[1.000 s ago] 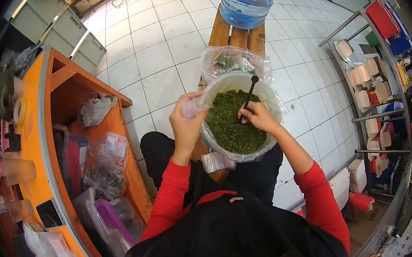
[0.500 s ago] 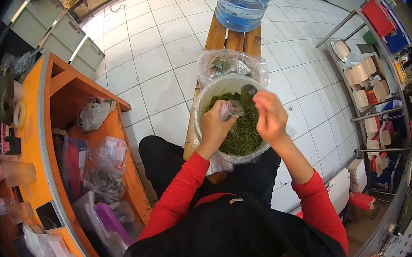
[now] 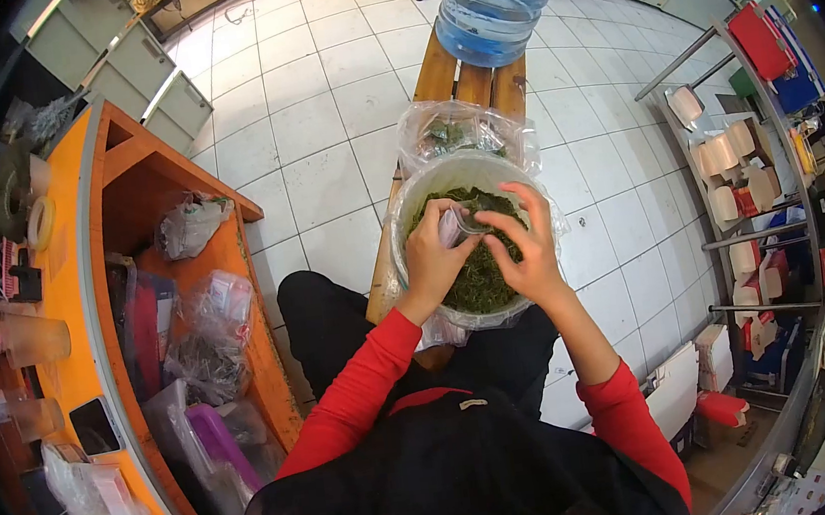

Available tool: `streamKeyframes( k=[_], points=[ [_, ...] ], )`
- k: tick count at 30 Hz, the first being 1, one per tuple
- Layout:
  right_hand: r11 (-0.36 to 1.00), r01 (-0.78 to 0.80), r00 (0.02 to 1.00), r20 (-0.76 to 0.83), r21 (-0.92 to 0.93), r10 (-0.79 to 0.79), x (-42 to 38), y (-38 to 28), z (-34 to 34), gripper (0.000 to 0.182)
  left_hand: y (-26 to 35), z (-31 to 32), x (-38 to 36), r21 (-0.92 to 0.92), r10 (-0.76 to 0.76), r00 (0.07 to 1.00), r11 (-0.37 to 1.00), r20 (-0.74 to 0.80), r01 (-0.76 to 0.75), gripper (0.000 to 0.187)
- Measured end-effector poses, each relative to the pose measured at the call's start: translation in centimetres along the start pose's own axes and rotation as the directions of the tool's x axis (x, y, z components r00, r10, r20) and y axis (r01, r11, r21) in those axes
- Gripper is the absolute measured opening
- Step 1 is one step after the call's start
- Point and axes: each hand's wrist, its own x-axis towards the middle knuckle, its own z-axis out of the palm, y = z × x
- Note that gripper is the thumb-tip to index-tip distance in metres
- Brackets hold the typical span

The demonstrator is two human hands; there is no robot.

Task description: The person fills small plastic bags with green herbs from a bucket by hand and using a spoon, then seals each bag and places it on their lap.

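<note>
Your left hand [image 3: 429, 256] grips a small clear plastic bag [image 3: 453, 225]; your right hand [image 3: 530, 245], apparently pinching its mouth, hovers over the round white bucket of green leaves [image 3: 404, 198].

White floor tiles [image 3: 313, 77] spread around a wooden bench [image 3: 474, 75]. Left of the bench stands an orange shelf unit [image 3: 142, 216]; right of it, a metal rack [image 3: 755, 171]. Grey cabinets [image 3: 125, 61] sit far left.
</note>
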Motion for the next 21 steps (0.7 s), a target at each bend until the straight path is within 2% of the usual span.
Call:
streamKeyframes(
  k=[2,4,5,6,8,9,11,12,15,18,21],
  points=[
    [0.993,0.074,0.997,0.009,-0.093,-0.074,0.3,-0.1,0.6,0.012,0.0,-0.1,0.0,-0.012,0.054,0.999,0.998,-0.004,-0.054,0.053],
    [0.987,0.082,0.991,-0.098,-0.138,-0.096,0.4,-0.2,0.6,0.017,1.9,0.0,0.2,-0.024,0.075,0.986,0.997,-0.147,-0.079,0.055],
    [0.984,0.086,0.983,-0.148,-0.159,-0.11,0.5,-0.1,0.6,0.02,2.0,-0.2,0.3,-0.073,0.071,0.988,0.994,-0.137,-0.082,0.053],
    [0.983,0.077,0.991,-0.097,-0.168,-0.094,0.8,0.0,0.4,0.02,2.1,-0.4,0.4,-0.123,0.067,0.99,0.989,-0.127,-0.083,0.051],
    [0.98,0.053,0.999,0.004,-0.192,-0.053,1.3,0.1,-0.3,0.019,0.9,-1.4,0.5,-0.307,0.062,0.995,0.951,0.072,-0.037,0.041],
    [0.997,-0.058,0.997,-0.051,-0.049,0.056,1.0,0.3,-0.1,0.017,1.2,-1.7,0.4,-0.384,-0.018,0.994,0.921,0.104,0.057,0.033],
    [0.936,-0.249,0.953,-0.11,0.249,0.283,0.3,0.6,1.1,0.013,2.1,-2.2,0.1,-0.519,-0.165,0.969,0.821,0.184,0.238,0.019],
    [0.732,-0.34,0.861,-0.118,0.591,0.495,0.8,-1.1,1.3,0.009,2.6,-2.1,0.1,-0.559,-0.2,0.97,0.792,0.14,0.244,0.014],
    [0.317,-0.453,0.704,0.116,0.833,0.701,0.0,-1.4,2.3,0.011,3.1,-2.1,-0.2,-0.607,-0.233,0.964,0.751,0.125,0.26,0.013],
    [0.477,-0.401,0.759,-0.007,0.782,0.651,-0.7,-1.0,3.2,0.008,3.2,-2.4,-0.4,-0.537,-0.219,0.97,0.808,0.109,0.243,0.012],
    [0.59,-0.325,0.791,-0.13,0.739,0.598,-0.6,-1.7,3.7,0.008,4.2,-2.6,-0.7,-0.469,-0.188,0.982,0.866,0.015,0.173,0.01]
  ],
)
